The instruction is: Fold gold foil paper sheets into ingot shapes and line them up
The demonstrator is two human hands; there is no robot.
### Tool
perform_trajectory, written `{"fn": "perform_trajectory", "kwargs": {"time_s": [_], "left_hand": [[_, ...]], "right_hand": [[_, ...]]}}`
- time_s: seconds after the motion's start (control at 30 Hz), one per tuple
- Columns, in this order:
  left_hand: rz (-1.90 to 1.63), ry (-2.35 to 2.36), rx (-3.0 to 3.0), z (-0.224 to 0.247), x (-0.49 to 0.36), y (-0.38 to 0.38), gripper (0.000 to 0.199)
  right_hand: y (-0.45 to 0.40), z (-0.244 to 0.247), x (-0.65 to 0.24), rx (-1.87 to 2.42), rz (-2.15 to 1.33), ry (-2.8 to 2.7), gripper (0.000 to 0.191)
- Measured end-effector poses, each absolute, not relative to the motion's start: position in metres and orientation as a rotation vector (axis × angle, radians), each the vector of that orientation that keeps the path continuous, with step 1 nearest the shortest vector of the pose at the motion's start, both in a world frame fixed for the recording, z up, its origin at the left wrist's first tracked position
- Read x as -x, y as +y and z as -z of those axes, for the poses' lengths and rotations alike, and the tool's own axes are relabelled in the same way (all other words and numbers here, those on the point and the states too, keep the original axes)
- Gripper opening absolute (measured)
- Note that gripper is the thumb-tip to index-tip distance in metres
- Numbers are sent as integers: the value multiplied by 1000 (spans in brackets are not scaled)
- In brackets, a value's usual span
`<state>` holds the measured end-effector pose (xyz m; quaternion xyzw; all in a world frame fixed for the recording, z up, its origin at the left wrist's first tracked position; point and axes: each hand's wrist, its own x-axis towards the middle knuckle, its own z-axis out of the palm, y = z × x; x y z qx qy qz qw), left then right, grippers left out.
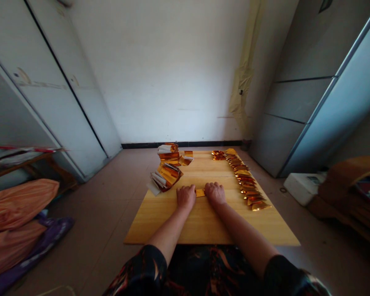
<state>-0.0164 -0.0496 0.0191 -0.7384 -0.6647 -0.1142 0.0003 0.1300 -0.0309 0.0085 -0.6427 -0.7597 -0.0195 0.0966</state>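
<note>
A small piece of gold foil paper [200, 193] lies on the wooden board [203, 226], stretched between my two hands. My left hand [186, 196] is closed over its left end, and my right hand [215, 193] is closed over its right end; both ends are hidden under the fingers. Left of my left hand is a loose pile of gold foil sheets [169, 174] with whitish backs. Beyond it sit more foil sheets [169, 156]. Along the board's right edge runs a row of folded gold foil pieces [248, 185], several of them overlapping.
A white wall [172, 82] stands behind the board. Cabinets [49, 82] rise at left and a grey refrigerator-like cabinet [296, 98] at right. Orange cloth bundles [21, 201] lie at left. A white box [302, 187] sits on the floor at right beside wooden furniture [345, 193].
</note>
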Motion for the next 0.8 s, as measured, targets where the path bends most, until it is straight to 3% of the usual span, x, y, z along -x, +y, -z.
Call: {"fn": "perform_trajectory", "kwargs": {"time_s": [0.3,0.63,0.8], "left_hand": [[404,-1855,2376,-16,18,-51,27],[410,-1586,2675,-11,36,-54,29],[426,-1487,2705,-12,46,-69,28]], "right_hand": [[-36,-18,-132,1890,35,-2212,16],[-28,-33,-130,1998,-355,-2156,18],[-37,-34,-123,2056,-313,-2080,33]]}}
